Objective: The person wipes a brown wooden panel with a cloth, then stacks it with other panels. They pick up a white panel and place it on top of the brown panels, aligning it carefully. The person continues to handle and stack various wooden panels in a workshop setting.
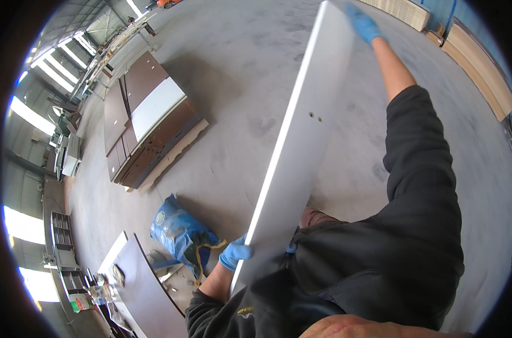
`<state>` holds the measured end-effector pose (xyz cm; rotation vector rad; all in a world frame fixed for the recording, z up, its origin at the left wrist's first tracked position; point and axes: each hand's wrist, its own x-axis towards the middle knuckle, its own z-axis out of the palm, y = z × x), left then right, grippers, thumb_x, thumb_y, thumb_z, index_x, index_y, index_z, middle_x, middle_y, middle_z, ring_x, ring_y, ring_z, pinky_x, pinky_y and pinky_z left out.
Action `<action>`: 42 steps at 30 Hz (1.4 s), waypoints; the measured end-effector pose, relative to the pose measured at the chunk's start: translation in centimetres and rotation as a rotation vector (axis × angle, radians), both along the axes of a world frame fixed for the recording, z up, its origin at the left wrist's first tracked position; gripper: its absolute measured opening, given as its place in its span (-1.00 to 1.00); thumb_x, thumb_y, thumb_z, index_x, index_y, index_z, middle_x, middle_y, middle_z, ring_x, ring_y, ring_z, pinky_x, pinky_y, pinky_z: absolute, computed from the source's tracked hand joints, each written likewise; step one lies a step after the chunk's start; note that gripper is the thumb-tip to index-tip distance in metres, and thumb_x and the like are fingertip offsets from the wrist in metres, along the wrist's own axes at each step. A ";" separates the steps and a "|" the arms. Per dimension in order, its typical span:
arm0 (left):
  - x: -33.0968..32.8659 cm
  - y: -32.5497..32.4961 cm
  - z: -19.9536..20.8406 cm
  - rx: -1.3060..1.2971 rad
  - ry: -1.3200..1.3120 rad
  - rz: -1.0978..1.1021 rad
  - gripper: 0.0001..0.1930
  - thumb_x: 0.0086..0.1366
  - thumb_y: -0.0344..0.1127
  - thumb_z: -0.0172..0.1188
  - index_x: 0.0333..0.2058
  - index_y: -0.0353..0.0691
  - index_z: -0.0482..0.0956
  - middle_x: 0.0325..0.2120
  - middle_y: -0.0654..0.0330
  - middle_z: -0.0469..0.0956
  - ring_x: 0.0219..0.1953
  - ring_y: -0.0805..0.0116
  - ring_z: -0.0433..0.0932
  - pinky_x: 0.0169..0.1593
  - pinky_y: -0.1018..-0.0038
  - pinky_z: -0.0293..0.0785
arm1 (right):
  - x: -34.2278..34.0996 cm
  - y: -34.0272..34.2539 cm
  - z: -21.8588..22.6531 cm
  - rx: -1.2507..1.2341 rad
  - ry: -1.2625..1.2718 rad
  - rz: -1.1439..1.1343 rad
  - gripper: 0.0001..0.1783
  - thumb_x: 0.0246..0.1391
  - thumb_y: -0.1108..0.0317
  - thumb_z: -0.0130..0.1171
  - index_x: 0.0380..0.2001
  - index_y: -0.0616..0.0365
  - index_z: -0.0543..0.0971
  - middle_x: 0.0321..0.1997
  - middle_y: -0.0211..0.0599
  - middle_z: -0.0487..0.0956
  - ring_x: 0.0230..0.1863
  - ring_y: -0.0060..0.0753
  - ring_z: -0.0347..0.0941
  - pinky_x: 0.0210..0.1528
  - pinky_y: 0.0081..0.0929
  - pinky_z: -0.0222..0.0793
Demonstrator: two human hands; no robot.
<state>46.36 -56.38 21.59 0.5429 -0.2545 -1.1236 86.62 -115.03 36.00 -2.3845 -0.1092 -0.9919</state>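
Observation:
A long white panel (301, 152) with two small dark holes near its middle slants up and away from my body. Its near end rests close against my dark top. My left hand (236, 253), in a blue glove, is closed around the panel's left edge near the bottom. At the far upper end, my right hand (364, 25), also gloved in blue, grips the opposite edge with the arm stretched out. Motion blurs the right fingers somewhat, and part of them is hidden by the panel.
A low stack of brown boards (146, 76) with a white board (154, 110) on top lies on the floor ahead to the left. Nearer stands a blue sack (180, 228), beside a worktable (143, 284) holding small items. Wooden boards (479, 70) lie along the right wall.

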 end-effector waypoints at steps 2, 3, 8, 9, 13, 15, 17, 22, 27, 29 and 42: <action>6.6 0.4 0.5 0.067 -0.108 0.034 0.11 0.12 -0.12 0.57 0.55 -0.30 0.14 0.44 -0.16 0.32 0.39 -0.07 0.41 0.44 0.08 0.30 | 5.3 -6.0 -1.4 0.276 0.086 -0.428 -0.10 0.46 -0.39 -0.23 0.33 0.22 0.55 0.37 -0.10 0.60 0.42 -0.11 0.48 0.44 -0.29 0.30; 10.3 0.4 1.0 0.136 -0.202 0.038 0.11 0.12 -0.11 0.58 0.54 -0.32 0.15 0.43 -0.15 0.34 0.42 -0.04 0.38 0.47 0.09 0.26 | 8.3 -6.1 -2.3 0.302 0.049 -0.401 -0.19 0.46 -0.32 -0.12 0.40 0.14 0.48 0.47 -0.14 0.49 0.47 -0.08 0.40 0.45 -0.13 0.32; 27.9 -0.1 3.7 0.589 -0.859 0.290 0.10 0.09 -0.30 0.65 0.54 -0.28 0.18 0.52 -0.08 0.23 0.55 -0.01 0.21 0.56 0.22 0.07 | 15.8 8.5 -8.0 1.163 -0.035 0.205 0.13 0.39 -0.58 -0.30 0.53 0.30 0.24 0.63 -0.11 0.24 0.51 -0.10 0.29 0.52 -0.18 0.21; 31.3 -0.8 3.9 0.580 -0.978 0.423 0.07 0.09 -0.31 0.64 0.54 -0.20 0.23 0.53 -0.10 0.21 0.56 0.00 0.19 0.56 0.20 0.08 | 15.6 12.4 -9.3 1.205 0.041 0.319 0.14 0.39 -0.58 -0.33 0.55 0.29 0.21 0.62 -0.15 0.25 0.52 -0.14 0.26 0.55 -0.21 0.14; 43.4 -0.9 4.3 1.324 -1.440 0.581 0.00 0.02 -0.23 0.60 0.48 0.25 0.37 0.49 -0.25 0.21 0.43 -0.23 0.32 0.42 -0.01 0.29 | 18.1 26.7 -13.8 1.449 0.197 0.680 -0.02 0.50 -0.43 -0.35 0.53 0.24 0.25 0.55 -0.27 0.33 0.50 -0.26 0.23 0.58 -0.25 0.09; 50.1 -0.4 3.1 1.546 -1.606 0.651 -0.03 0.00 -0.12 0.55 0.45 0.37 0.39 0.44 -0.30 0.22 0.28 -0.33 0.41 0.30 -0.12 0.36 | 23.6 31.3 -15.1 1.609 0.308 0.730 -0.16 0.51 -0.31 -0.18 0.47 0.22 0.33 0.49 -0.23 0.41 0.46 -0.22 0.30 0.52 -0.21 0.20; 57.1 1.0 1.3 1.606 -1.676 0.642 -0.05 0.02 -0.11 0.53 0.45 0.43 0.40 0.45 -0.28 0.17 0.30 -0.32 0.36 0.29 -0.15 0.33 | 29.6 35.1 -17.0 1.639 0.544 0.649 -0.26 0.47 -0.20 0.01 0.39 0.19 0.41 0.42 -0.17 0.50 0.41 -0.15 0.41 0.45 -0.13 0.34; 75.9 6.1 -1.7 1.558 -1.635 0.614 -0.08 0.04 -0.14 0.50 0.44 0.41 0.41 0.44 -0.23 0.18 0.30 -0.35 0.35 0.32 -0.15 0.29 | 46.7 39.7 -19.5 1.684 0.646 0.560 -0.36 0.45 -0.09 0.07 0.36 0.12 0.45 0.32 -0.17 0.57 0.29 -0.10 0.53 0.31 -0.03 0.49; 92.3 9.0 -1.6 1.573 -1.801 0.496 -0.11 0.09 -0.10 0.49 0.45 0.45 0.40 0.49 -0.20 0.16 0.31 -0.22 0.37 0.33 -0.06 0.25 | 60.7 39.9 -21.7 1.645 0.600 0.529 -0.33 0.43 -0.13 0.06 0.38 0.11 0.43 0.32 -0.17 0.56 0.29 -0.12 0.52 0.30 -0.06 0.50; 100.3 9.9 -1.9 1.571 -1.838 0.443 -0.11 0.09 -0.08 0.49 0.45 0.46 0.40 0.50 -0.19 0.16 0.31 -0.18 0.38 0.33 -0.03 0.25 | 67.6 40.3 -22.7 1.647 0.622 0.488 -0.32 0.43 -0.14 0.05 0.39 0.09 0.42 0.34 -0.17 0.55 0.30 -0.11 0.51 0.29 -0.05 0.51; 143.7 11.0 -5.4 1.592 -1.775 0.381 0.00 0.03 -0.10 0.48 0.51 0.25 0.30 0.49 -0.17 0.19 0.26 -0.14 0.40 0.31 -0.01 0.28 | 110.9 40.4 -27.4 1.778 0.841 0.558 -0.33 0.43 -0.22 0.05 0.37 -0.03 0.45 0.35 -0.31 0.57 0.28 -0.20 0.53 0.24 -0.16 0.54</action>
